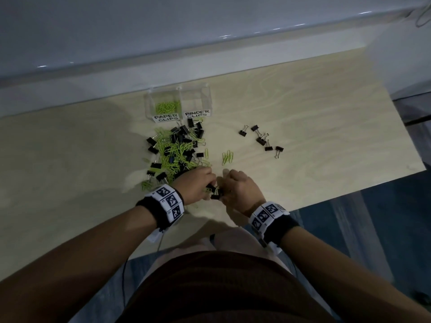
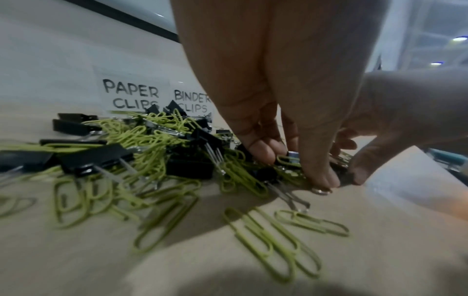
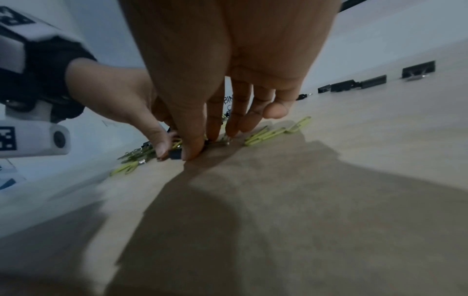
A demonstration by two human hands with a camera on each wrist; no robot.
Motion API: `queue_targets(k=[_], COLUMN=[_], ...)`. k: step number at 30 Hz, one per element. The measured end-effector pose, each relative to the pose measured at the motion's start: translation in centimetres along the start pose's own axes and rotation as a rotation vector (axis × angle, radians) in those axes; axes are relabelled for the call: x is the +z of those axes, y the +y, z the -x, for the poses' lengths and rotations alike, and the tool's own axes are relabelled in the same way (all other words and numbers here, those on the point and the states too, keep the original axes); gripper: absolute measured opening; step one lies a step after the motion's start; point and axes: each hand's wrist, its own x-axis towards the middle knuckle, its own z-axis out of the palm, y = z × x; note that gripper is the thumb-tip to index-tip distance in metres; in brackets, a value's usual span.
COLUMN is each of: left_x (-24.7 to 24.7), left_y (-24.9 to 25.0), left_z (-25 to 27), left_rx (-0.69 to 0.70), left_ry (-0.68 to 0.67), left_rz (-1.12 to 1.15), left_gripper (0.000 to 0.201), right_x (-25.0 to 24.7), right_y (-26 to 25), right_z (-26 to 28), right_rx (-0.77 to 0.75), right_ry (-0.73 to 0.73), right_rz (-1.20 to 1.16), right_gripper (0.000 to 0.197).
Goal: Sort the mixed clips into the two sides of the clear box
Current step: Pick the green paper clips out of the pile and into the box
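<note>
At the near edge of a mixed heap, a person's two hands meet over a few black binder clips on a pale wooden table (image 1: pixel 314 108).

Left hand (image 1: pixel 194 185) and right hand (image 1: pixel 238 186) both curl their fingertips down onto the same small cluster of binder clips (image 1: pixel 215 191), pinching at it from either side, green paper clips tangled under them. Just beyond lies the heap of mixed clips (image 1: pixel 178 150), black and green together; a few green paper clips (image 1: pixel 227 157) sit apart to its right, and farther right a loose group of black binder clips (image 1: pixel 262 141). Farthest off, touching the heap's far edge, stands the clear box (image 1: pixel 178 102): green clips fill the left side marked PAPER CLIPS, while the right side is marked BINDER CLIPS.
</note>
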Motion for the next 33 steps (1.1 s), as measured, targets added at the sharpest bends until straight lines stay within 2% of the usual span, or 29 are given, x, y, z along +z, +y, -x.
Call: queue_targets(k=[3, 7, 11, 14, 16, 18, 21, 24, 26, 29, 33], left_x=[-0.2, -0.7, -1.8, -2.8, -3.1, -2.9, -2.0, -1.3, -1.4, -2.1, -2.7], left_y=[-0.8, -1.6, -2.4, -3.2, -3.4, -3.1, -1.8, -0.8, -0.8, -1.2, -2.0], left_z=[0.1, 0.5, 0.9, 1.3, 1.6, 1.8, 1.4, 0.4, -0.2, -1.0, -1.8], left_rx=[-0.040, -0.025, -0.084, -0.155, -0.149, -0.099, -0.009, 0.057, 0.079, 0.108, 0.142], left_ry=[0.049, 0.116, 0.295, 0.427, 0.449, 0.413, 0.311, 0.160, 0.073, -0.015, -0.032], left_rz=[0.072, 0.207, 0.344, 0.270, 0.124, 0.019, 0.004, 0.003, -0.055, -0.146, -0.211], left_gripper=[0.016, 0.010, 0.006, 0.003, 0.007, 0.013, 0.020, 0.050, 0.066, 0.058, 0.032], right_x=[-0.2, -1.3, -3.4, -4.7, -5.0, -4.8, -3.3, -1.4, -0.1, 1.2, 0.6], right_y=[-0.3, -0.6, 2.1, 5.4, 6.3, 5.7, 2.7, -0.2, -1.2, -1.2, -1.0], right_z=[-0.2, 0.1, -0.4, -0.8, -0.9, -0.9, -0.5, 0.2, 0.3, 0.1, 0.3], right_rx=[0.002, -0.012, 0.195, 0.320, 0.317, 0.246, 0.066, -0.172, -0.225, -0.185, -0.226], right_ry=[-0.014, 0.055, 0.209, 0.319, 0.333, 0.314, 0.172, 0.026, -0.046, -0.081, -0.035], right_rz=[0.005, -0.070, -0.135, -0.079, -0.011, 0.007, -0.036, -0.019, 0.015, 0.078, 0.068], right_gripper=[0.035, 0.024, 0.013, 0.019, 0.026, 0.026, 0.020, 0.025, 0.029, 0.030, 0.012])
